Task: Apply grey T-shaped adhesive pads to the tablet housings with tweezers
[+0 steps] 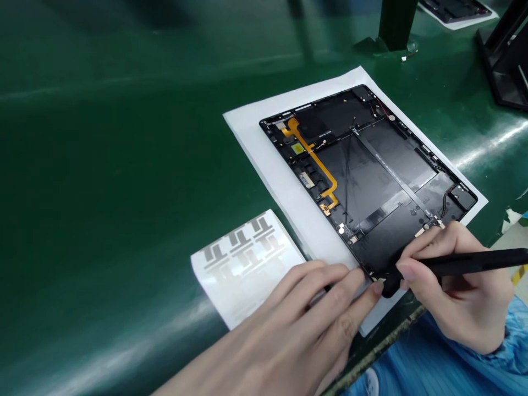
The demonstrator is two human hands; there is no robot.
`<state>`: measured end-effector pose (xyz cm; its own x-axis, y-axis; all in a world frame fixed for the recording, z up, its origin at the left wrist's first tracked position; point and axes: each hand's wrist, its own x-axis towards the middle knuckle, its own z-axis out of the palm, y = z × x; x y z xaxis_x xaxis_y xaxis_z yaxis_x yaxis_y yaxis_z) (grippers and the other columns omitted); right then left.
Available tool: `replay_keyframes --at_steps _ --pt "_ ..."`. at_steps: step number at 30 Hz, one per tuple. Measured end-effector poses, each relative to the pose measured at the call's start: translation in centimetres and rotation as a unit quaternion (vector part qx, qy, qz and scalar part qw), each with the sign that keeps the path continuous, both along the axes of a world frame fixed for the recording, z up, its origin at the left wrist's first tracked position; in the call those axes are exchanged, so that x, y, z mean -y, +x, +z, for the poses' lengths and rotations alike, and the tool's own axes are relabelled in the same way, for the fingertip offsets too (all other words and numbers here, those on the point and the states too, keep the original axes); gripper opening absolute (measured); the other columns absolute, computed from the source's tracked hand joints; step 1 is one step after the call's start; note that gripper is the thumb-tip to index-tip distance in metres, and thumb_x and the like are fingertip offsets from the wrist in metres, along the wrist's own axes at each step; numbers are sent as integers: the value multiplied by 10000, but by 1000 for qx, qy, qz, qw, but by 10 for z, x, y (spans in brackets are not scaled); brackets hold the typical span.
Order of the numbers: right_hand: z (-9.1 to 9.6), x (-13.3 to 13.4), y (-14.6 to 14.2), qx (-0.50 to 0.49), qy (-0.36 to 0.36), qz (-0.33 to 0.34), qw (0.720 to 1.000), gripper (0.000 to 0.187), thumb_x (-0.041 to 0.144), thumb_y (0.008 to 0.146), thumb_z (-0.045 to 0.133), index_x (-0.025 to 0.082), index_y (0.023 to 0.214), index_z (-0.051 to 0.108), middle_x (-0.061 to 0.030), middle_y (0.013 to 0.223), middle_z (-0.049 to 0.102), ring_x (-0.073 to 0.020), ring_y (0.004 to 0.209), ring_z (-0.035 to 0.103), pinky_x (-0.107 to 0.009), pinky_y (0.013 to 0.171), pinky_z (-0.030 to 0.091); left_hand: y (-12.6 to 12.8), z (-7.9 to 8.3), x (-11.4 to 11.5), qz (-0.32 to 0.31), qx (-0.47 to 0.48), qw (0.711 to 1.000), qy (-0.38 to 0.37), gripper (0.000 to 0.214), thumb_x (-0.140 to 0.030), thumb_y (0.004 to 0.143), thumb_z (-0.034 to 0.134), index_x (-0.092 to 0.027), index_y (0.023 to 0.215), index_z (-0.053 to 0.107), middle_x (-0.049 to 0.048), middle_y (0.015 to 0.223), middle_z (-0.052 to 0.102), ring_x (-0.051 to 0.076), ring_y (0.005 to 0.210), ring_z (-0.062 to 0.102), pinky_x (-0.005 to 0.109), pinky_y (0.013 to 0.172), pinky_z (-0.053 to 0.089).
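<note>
A black tablet housing [381,148] lies on a white sheet [264,159], its inner side up. Inside it an orange flex cable [319,165] bends along one side, and a thin grey flat cable [391,173] crosses the middle. My left hand [297,324] rests with fingers stretched out at the near corner, one fingertip touching the frame. In my right hand [457,286] I grip a black pen-shaped tool [474,263]; its tip points toward the same corner and is partly hidden by my fingers. Under the left fingers sits a white backing sheet [247,275] with grey T-shaped adhesive pieces.
The green table mat [124,181] spreads to the left and back. A dark post [396,25] stands behind the housing, near a small white connector [404,58]. A black stand [505,71] and another housing [456,8] are at the far right. The table edge [383,341] runs close by.
</note>
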<state>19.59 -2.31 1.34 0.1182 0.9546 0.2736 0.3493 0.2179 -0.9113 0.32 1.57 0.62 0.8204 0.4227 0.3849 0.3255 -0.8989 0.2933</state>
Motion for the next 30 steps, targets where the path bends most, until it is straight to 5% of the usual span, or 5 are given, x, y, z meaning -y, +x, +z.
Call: replay_keyframes --at_steps 5,9,21,30 --pt "0 0 1 -70 0 -30 997 206 118 852 635 211 717 510 24 646 583 -90 464 524 -227 393 400 -6 -3 0 5 21 997 -71 323 -119 976 358 -166 1228 555 79 1091 554 166 1036 523 253 858 491" --pt "0 -1 3 -53 -55 -28 997 272 174 868 642 209 655 477 51 547 506 -71 390 455 -208 340 319 -8 -3 -1 60 15 997 -42 404 -66 925 385 -203 1285 508 99 1146 448 180 1044 482 273 829 503" --pt "2 -5 4 -9 -61 -32 998 304 176 842 636 190 592 465 48 500 468 -78 427 475 -183 377 346 -8 -2 -1 52 -7 998 -44 385 -125 947 359 -248 1257 553 95 1196 500 245 1141 461 352 953 447" --pt "-8 7 2 -10 46 9 999 177 106 842 648 203 754 528 23 691 604 -89 546 546 -207 479 433 -6 -13 2 74 9 997 -21 378 -198 985 309 -279 1223 591 51 1164 577 231 1175 470 340 988 410"
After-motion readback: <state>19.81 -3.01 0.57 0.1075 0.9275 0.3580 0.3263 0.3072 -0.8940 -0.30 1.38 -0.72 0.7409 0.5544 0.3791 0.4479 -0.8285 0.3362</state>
